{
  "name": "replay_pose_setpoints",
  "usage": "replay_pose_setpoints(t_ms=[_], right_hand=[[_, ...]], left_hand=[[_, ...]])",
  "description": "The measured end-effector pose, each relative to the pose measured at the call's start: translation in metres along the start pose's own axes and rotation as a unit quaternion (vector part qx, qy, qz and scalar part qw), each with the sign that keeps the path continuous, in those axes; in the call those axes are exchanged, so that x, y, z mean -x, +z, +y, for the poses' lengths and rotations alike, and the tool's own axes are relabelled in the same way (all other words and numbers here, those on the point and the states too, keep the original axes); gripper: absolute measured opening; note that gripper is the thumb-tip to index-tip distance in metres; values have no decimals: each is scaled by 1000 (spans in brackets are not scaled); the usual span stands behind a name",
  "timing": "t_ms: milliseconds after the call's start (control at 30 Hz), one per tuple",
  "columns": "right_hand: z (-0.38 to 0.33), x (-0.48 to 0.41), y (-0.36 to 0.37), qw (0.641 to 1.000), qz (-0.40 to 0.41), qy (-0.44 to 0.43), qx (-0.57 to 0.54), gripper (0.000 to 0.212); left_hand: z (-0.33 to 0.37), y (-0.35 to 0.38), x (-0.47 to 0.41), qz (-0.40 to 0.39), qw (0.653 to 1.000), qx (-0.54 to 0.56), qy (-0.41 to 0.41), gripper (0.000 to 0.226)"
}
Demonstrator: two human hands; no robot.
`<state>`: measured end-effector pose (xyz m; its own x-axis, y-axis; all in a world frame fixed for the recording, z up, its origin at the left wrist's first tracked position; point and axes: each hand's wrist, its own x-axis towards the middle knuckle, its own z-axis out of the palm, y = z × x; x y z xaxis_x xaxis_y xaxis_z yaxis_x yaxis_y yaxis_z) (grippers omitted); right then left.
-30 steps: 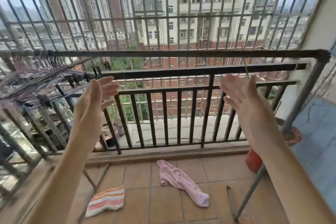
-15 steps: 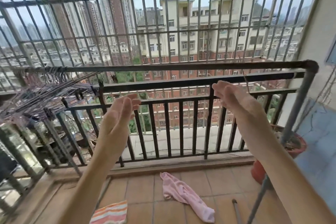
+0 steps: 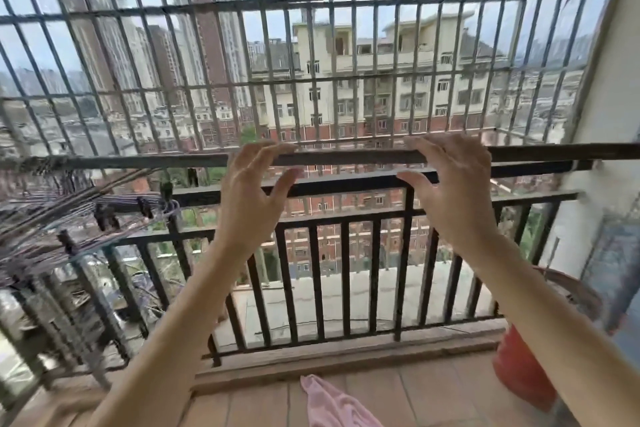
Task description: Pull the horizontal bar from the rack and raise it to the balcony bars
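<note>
A dark, worn metal pole is running level across the balcony at about the height of both raised hands. It is lying between the fingers and thumb of the left hand and of the right hand, with fingertips resting along its top edge and thumbs hanging just beneath. It is stretching well past each hand, sideways to left and right.
</note>
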<state>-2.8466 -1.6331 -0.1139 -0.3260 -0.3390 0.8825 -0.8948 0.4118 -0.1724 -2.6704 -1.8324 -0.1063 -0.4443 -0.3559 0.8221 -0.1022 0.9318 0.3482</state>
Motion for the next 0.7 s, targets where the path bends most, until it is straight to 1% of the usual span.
replay_pose_setpoints(t_ms=[133, 233, 267, 333, 467, 600, 700], right_hand=[[25, -10, 27, 997, 15, -28, 64, 46], [41, -10, 36, 998, 29, -35, 50, 26], [46, -9, 39, 998, 30, -35, 51, 23], [56, -7, 43, 996, 43, -39, 73, 26], [79, -10, 47, 990, 77, -47, 108, 42], [91, -22, 42, 981, 107, -94, 132, 38], [93, -24, 42, 978, 98, -103, 150, 36]], left_hand=[[-19, 12, -30, -32, 998, -46, 26, 45], [-26, 21, -41, -50, 995, -89, 23, 43], [-27, 25, -42, -50, 993, -101, 24, 44], [-31, 32, -44, -49, 991, -116, 40, 47], [-36, 49, -51, -59, 988, -123, 72, 56], [-39, 63, -60, -26, 992, -99, 77, 49], [-46, 71, -69, -25, 988, -111, 109, 48]])
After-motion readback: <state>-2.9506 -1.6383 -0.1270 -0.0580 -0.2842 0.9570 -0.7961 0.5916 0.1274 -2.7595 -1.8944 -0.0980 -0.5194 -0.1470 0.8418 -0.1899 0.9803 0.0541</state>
